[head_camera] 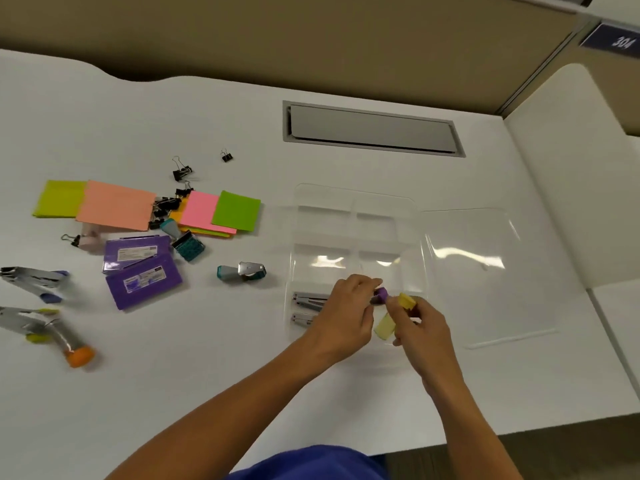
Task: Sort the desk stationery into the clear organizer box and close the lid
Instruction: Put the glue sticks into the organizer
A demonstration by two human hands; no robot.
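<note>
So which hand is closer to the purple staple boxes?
Left. The left hand is over the organizer's near compartment, on the side toward the staple boxes; the right hand lies farther right.

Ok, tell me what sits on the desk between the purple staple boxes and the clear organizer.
In the head view, a teal staple remover lies between the purple staple boxes and the clear organizer; the rest is bare white desk.

Clear organizer box open, lid flat beside it, 2 staplers inside

organizer box mid-desk | lid right of it | sticky notes, binder clips far left
</note>
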